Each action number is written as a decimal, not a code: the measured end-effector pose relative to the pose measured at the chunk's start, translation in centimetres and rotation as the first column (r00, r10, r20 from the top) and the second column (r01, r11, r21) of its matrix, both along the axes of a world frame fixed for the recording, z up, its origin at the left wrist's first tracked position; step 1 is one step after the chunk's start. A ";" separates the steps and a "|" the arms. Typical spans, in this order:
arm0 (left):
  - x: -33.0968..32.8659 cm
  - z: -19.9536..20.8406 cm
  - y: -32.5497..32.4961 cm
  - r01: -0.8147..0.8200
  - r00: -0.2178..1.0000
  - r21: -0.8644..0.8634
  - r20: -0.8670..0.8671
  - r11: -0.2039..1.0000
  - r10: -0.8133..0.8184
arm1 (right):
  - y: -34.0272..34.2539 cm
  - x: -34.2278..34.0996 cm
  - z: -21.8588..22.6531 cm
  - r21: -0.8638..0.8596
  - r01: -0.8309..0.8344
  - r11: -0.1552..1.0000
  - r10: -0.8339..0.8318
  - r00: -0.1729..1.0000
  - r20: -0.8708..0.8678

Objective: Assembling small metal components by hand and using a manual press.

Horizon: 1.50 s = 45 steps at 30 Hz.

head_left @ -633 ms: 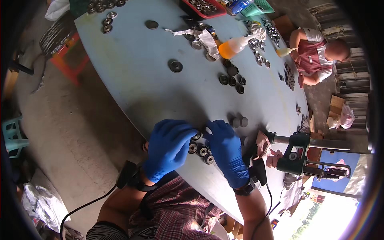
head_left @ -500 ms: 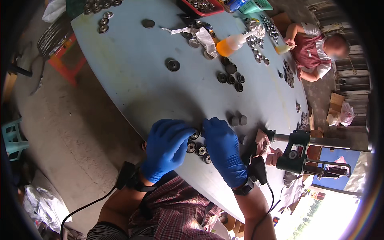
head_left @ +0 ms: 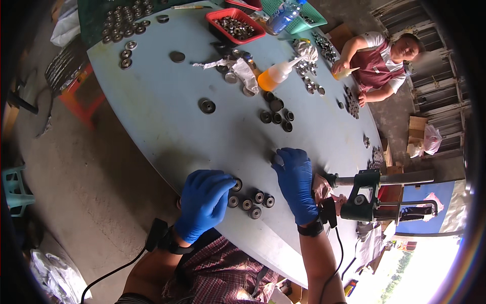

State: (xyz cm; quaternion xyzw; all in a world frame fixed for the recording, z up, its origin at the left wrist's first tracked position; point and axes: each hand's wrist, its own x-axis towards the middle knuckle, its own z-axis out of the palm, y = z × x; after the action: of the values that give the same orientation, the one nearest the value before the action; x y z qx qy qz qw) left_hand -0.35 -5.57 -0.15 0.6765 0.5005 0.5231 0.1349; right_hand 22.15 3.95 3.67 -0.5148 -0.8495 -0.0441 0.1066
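Note:
Both my hands wear blue gloves over the pale table (head_left: 167, 126). My left hand (head_left: 202, 202) is near the table's front edge, its curled fingertips against a dark round bearing wheel (head_left: 237, 184). Several more bearing wheels (head_left: 254, 212) lie in a cluster just right of it, their ringed centres facing up. Farther right, my right hand (head_left: 295, 177) is closed on a grey round cap (head_left: 278, 160), whose edge shows at the thumb side. The palm hides whatever lies beneath that hand.
A green press (head_left: 360, 195) stands right of my right hand. Ahead lie loose dark wheels (head_left: 276, 117), a bottle of orange liquid (head_left: 273, 77), a white rag (head_left: 243, 73) and a red basket (head_left: 235, 25) of small metal parts. A co-worker (head_left: 379, 66) sits across, holding a small bottle.
My right hand has moved away from the bearing wheels to the right and closed on a grey cap. My left hand stays by its wheel. The whole view has shifted slightly.

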 end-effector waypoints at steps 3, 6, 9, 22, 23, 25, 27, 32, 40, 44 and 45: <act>-0.1 -0.1 -0.2 -0.025 0.999 0.004 -0.021 1.000 0.025 | 2.6 -1.9 0.3 0.001 0.023 1.000 -0.022 0.994 -0.107; -0.1 0.2 0.0 -0.015 1.000 0.004 -0.009 1.000 0.015 | 6.1 -3.6 -0.3 -0.082 0.054 0.995 -0.081 0.926 -0.368; 0.3 0.5 0.3 0.002 1.000 0.006 0.015 1.000 -0.002 | 9.5 -3.4 -1.9 -0.016 0.039 0.999 -0.041 0.980 -0.193; 0.1 0.1 0.1 -0.017 0.999 0.020 0.029 1.000 0.017 | 0.7 -3.8 -0.6 -0.188 -0.130 0.973 0.097 0.979 -0.178; 0.0 0.0 0.1 -0.011 0.999 0.021 0.037 1.000 0.010 | 0.2 -4.2 -0.4 -0.197 -0.059 0.979 0.030 0.989 -0.145; 0.2 0.1 0.1 -0.022 0.999 0.025 0.035 0.999 0.021 | -0.4 -3.8 -0.8 -0.157 -0.092 0.983 0.069 0.987 -0.143; 0.1 0.1 0.0 -0.030 0.999 0.031 0.034 0.999 0.029 | -0.9 -3.4 -0.7 -0.116 -0.121 0.986 0.105 0.985 -0.138; -0.2 -0.2 -0.4 -0.037 0.998 0.027 0.042 0.999 0.036 | -4.2 -5.2 1.7 -0.567 -0.197 0.800 -0.116 0.876 -0.469; 0.0 0.0 0.0 -0.041 0.999 0.027 0.036 0.999 0.040 | -5.3 -6.9 1.1 -0.338 -0.177 0.924 0.067 0.948 -0.313; 0.0 0.0 0.3 -0.016 0.999 0.011 0.042 1.000 0.015 | -4.2 -6.6 0.4 -0.271 -0.119 0.955 0.043 0.962 -0.271; 0.0 0.0 0.3 -0.009 0.999 0.013 0.047 1.000 0.008 | -3.9 -6.4 0.2 -0.244 -0.146 0.959 0.086 0.966 -0.243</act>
State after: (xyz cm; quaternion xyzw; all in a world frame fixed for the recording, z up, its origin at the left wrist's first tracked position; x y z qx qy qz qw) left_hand -0.34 -5.31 -0.15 0.6627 0.4967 0.5427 0.1398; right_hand 15.74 0.09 3.82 -0.4749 -0.8588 0.1335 0.1383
